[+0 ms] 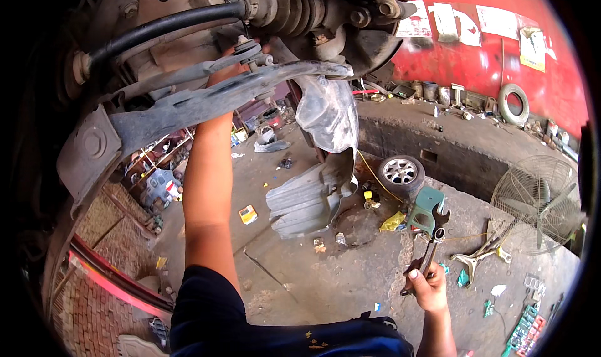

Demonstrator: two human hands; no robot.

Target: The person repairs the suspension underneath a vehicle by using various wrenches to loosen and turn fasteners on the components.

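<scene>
My left hand [226,72] reaches up behind the grey suspension arm [231,93] of a raised car. Its fingers are mostly hidden by the arm and a bolted joint [249,51], so whether they grip anything does not show. At the lower right, my right hand [429,288] is closed around the handles of what look like two wrenches [431,253]. An open-end jaw and a ring end point upward, apart from the car. Above the left hand run a black bar [166,31] and a ribbed rubber boot [299,10].
A torn grey plastic liner [325,116] hangs below the car. On the floor are a wheel [400,172], a green stool [427,206], a standing fan [538,203] and a socket set [527,332]. Behind a low ledge [432,156] rises a red wall [494,50] with a tyre [514,103].
</scene>
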